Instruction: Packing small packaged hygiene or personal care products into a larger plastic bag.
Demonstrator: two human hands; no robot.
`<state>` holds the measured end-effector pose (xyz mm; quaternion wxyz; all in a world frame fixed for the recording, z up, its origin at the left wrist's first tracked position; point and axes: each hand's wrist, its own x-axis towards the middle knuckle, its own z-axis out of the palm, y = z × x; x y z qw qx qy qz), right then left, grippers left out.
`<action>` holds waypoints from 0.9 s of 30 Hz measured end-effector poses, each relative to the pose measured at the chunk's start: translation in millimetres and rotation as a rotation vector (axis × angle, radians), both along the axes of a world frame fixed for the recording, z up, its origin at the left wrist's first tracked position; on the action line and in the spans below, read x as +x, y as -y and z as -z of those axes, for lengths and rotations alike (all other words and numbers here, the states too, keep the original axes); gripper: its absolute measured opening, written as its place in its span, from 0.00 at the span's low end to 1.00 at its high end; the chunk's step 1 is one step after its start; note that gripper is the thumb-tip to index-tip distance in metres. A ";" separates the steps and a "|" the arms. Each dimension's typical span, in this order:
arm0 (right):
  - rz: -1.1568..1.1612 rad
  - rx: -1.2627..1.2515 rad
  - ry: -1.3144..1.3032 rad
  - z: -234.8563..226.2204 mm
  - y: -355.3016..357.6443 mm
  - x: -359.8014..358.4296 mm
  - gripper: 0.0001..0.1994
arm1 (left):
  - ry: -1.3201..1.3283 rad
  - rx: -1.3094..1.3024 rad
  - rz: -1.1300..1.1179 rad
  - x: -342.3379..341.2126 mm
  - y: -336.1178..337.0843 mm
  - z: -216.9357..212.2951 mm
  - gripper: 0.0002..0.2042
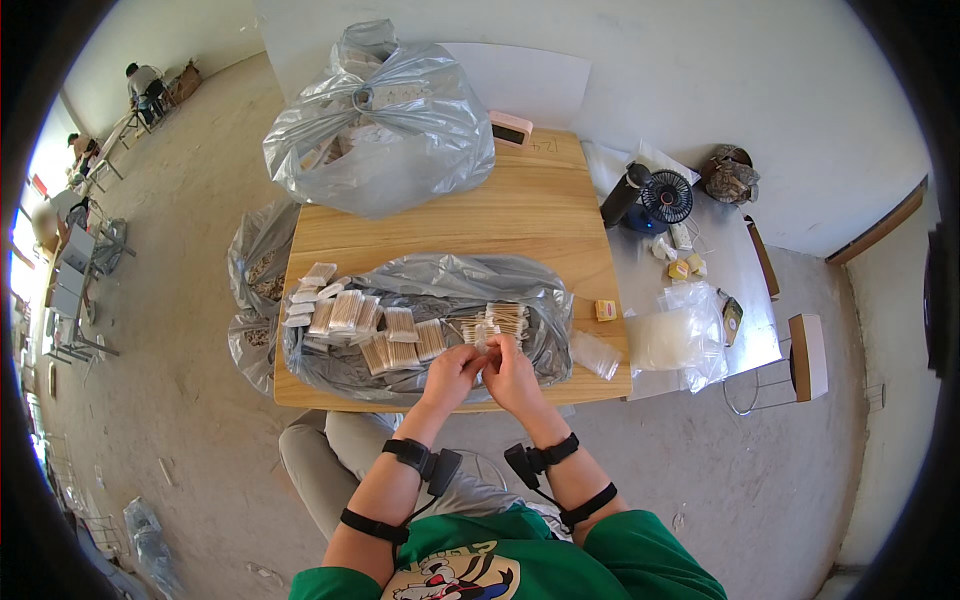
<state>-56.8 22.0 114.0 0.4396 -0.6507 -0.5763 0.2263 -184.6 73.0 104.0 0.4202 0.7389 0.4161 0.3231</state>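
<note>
My left hand (452,372) and my right hand (511,371) meet over the near edge of a wooden table (540,205). Both pinch a small clear packet (489,338) holding thin wooden sticks. Just beyond my fingers lies a loose bunch of sticks (505,318) on a flattened grey plastic bag (440,275). Several filled packets of sticks (375,325) lie in rows on the left part of that bag.
A big tied grey bag (385,125) stands at the table's far side. Another grey bag (252,290) hangs at the left edge. A white side table (715,265) at the right holds a small black fan (665,197), a dark bottle (622,195), clear bags (675,340) and yellow blocks. People sit far left.
</note>
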 end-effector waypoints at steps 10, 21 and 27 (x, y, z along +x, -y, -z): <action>0.043 0.123 -0.026 13.8 -7.9 -1.1 0.15 | -0.105 0.179 0.016 -1.1 1.0 0.9 0.07; 0.277 -0.085 -0.829 19.9 -8.6 6.7 0.05 | 0.249 -0.041 -0.290 -13.0 -12.9 18.0 0.15; 0.213 0.033 -0.563 37.6 -4.8 20.5 0.08 | 0.189 -0.365 -0.231 -10.7 -13.2 -5.5 0.11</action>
